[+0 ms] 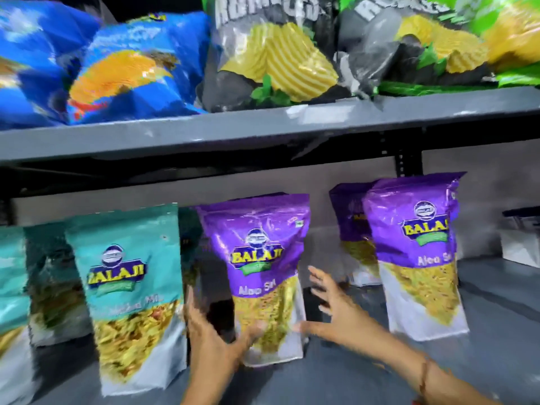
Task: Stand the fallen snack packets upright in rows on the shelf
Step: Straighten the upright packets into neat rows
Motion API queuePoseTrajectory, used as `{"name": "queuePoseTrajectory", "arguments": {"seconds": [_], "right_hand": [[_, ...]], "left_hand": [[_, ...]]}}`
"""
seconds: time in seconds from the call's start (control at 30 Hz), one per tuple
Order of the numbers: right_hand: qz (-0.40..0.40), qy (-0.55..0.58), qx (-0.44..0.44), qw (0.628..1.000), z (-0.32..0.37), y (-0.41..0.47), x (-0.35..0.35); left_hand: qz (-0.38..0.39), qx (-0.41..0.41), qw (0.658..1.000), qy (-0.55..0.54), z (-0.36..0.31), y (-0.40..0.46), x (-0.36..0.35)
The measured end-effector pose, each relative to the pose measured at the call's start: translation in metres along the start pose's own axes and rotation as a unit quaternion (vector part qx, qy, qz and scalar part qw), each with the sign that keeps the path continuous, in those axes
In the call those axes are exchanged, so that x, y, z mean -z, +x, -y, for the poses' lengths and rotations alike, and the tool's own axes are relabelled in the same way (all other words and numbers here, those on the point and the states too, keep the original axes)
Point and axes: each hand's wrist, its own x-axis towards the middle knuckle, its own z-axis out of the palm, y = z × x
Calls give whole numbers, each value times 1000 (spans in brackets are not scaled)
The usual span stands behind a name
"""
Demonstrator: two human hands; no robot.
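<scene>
A purple Balaji packet (pixel 263 267) stands upright in the middle of the lower grey shelf (pixel 496 331). My left hand (pixel 213 343) is at its lower left edge, thumb across the packet's bottom front. My right hand (pixel 336 311) hovers at its right side, fingers spread, thumb near the packet's lower right corner. A teal Balaji packet (pixel 131 287) stands upright to the left, with more teal ones (pixel 43 282) behind it and at the far left. Another purple packet (pixel 418 252) stands upright at the right, with one more (pixel 349 217) behind it.
The upper shelf's edge (pixel 263 133) runs across above the packets. On it lie blue chip bags (pixel 131 74) at left and black-and-green chip bags (pixel 277 54) at right. A white box (pixel 520 247) sits at the far right of the lower shelf.
</scene>
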Motion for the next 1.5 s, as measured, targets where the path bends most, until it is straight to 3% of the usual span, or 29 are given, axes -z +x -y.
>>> {"name": "queuePoseTrajectory", "arguments": {"seconds": [0.1, 0.33, 0.9, 0.97, 1.03, 1.13, 1.2, 1.27, 1.33, 1.43, 1.5], "right_hand": [[67, 52, -71, 994, -5, 13, -21], [48, 105, -130, 985, -5, 11, -35], [95, 146, -125, 977, -20, -6, -6], [38, 111, -99, 988, -14, -8, -10], [-105, 77, -51, 990, -2, -11, -16], [-292, -25, 96, 951, 25, -17, -33], [-331, -85, 185, 921, 47, -21, -52], [-307, -119, 242, 913, 68, -20, -84], [-232, -135, 243, 932, 81, -12, -118], [-108, -163, 151, 969, 82, 12, -166], [-65, -135, 55, 987, 74, 31, -190]], "left_hand": [[189, 121, 972, -77, 27, 16, 12], [280, 155, 940, -117, 35, 34, 15], [223, 147, 958, -107, 8, -8, -3], [197, 126, 969, -83, 1, -14, 3], [132, 71, 987, -52, -6, -17, 16], [-19, -46, 997, -51, -14, -12, 53], [-141, -126, 982, -14, -16, -5, 82], [-223, -169, 959, 35, -11, 3, 115], [-245, -145, 958, 45, 2, 10, 141], [-189, -63, 979, 45, 35, 19, 175], [-98, 6, 993, 61, 58, 31, 194]]}}
